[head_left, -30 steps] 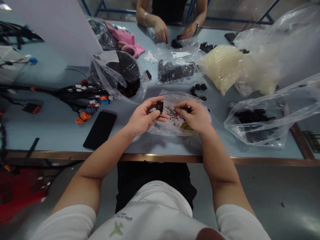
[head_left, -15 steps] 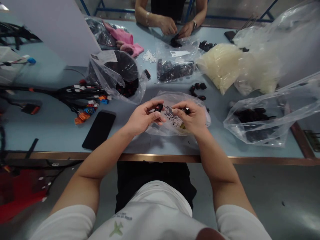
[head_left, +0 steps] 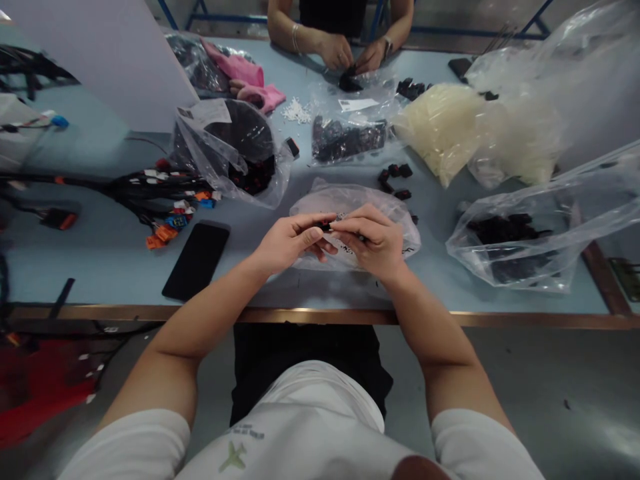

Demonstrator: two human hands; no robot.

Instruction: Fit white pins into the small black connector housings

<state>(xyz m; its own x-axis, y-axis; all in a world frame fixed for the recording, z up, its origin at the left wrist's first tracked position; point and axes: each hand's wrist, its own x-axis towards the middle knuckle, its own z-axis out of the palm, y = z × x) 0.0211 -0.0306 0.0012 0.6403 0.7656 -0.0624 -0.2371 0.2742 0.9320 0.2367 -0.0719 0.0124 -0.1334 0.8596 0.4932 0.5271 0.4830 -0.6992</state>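
Noting the change first: my left hand and right hand, a little apart in the earlier frames, now meet over a clear poly bag. The small black plastic connector sits between them, above that bag and clear of the tabletop. Its red-marked face, plainly visible a second ago, no longer shows.

Grip, left: thumb and fingers closed on the connector, holding it in a tight pinch. Grip, right: fingertips drawn in and pressed up to the same spot. The small dark piece held there earlier is now hidden, so I cannot tell what this hand has hold of, or whether the two parts have joined.

Around the hands: loose black connectors lie just beyond the bag, and a bag of dark connectors lies further on. To the left are a wiring harness with coloured plugs and a black phone. Across the table, a co-worker's hands work at a separate black piece.
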